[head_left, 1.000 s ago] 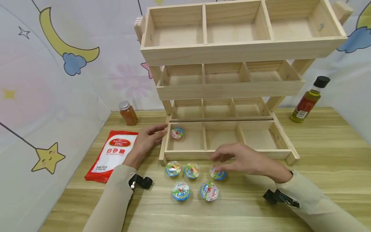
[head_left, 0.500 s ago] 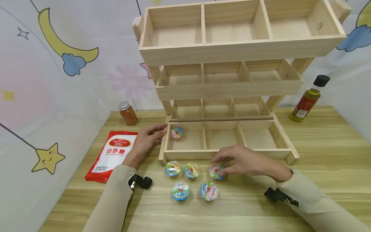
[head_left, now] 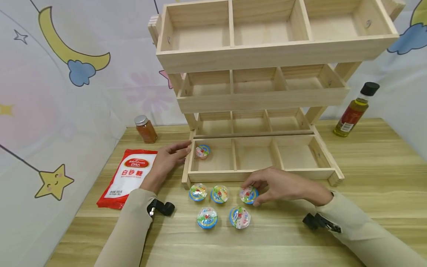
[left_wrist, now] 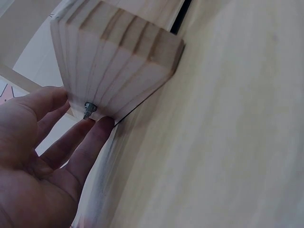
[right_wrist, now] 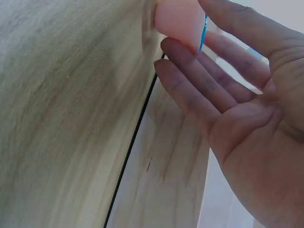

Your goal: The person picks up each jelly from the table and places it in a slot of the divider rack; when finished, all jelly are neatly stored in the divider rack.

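My right hand (head_left: 278, 187) pinches a small jelly cup (head_left: 248, 194) between thumb and fingers, at the rack's front edge. In the right wrist view, the pink cup (right_wrist: 179, 21) with a blue rim still stands on the table. My left hand (head_left: 168, 161) touches the outer left side of the wooden rack (head_left: 263, 175); its fingers (left_wrist: 88, 149) lie fairly straight against the wood beside a metal bolt (left_wrist: 89, 109). Several more jelly cups, such as one near the front (head_left: 240, 217), stand on the table. Another cup (head_left: 202, 151) sits in the bottom tier's left compartment.
Left of the rack lie a red-and-white sugar bag (head_left: 131, 176) and a silver-lidded spice jar (head_left: 145, 129). A black-capped oil bottle (head_left: 355, 111) stands at the right. The rack's upper tier (head_left: 277, 53) overhangs the lower ones.
My right thumb and fingers have closed in around the rightmost jelly cup of the back row. My left hand keeps its place at the rack's side. The head view has shifted slightly.
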### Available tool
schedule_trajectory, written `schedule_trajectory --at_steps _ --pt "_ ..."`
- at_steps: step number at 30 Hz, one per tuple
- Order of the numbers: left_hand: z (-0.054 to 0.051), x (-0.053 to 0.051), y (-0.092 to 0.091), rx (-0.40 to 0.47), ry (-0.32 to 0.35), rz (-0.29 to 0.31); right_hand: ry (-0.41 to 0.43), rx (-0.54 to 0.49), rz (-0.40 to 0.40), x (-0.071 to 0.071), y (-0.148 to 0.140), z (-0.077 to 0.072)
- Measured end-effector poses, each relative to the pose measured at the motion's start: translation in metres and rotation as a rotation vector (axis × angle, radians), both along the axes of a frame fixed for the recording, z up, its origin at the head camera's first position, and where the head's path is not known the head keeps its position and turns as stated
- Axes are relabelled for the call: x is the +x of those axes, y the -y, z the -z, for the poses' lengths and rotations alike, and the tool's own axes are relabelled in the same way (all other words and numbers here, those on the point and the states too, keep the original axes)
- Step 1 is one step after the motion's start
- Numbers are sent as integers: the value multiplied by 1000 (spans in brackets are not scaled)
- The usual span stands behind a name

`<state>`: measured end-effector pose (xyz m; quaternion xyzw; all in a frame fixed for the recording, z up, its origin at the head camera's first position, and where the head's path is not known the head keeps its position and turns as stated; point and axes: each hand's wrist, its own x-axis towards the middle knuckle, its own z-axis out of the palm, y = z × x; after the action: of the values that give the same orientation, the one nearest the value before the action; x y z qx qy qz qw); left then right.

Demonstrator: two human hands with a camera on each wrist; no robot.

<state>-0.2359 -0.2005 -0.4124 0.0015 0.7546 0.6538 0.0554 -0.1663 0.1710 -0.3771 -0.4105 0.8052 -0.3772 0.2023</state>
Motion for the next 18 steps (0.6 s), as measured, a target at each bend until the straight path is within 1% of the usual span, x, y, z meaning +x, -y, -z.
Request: schedule_trajectory --at_steps 10,13,18 --pt "1 0 1 -7 -3 4 0 -6 -16 2 3 3" --pt "1 -1 1 -8 -6 3 11 -13 -10 2 4 4" --pt "2 0 1 -5 -5 0 2 -30 3 2 5 5"
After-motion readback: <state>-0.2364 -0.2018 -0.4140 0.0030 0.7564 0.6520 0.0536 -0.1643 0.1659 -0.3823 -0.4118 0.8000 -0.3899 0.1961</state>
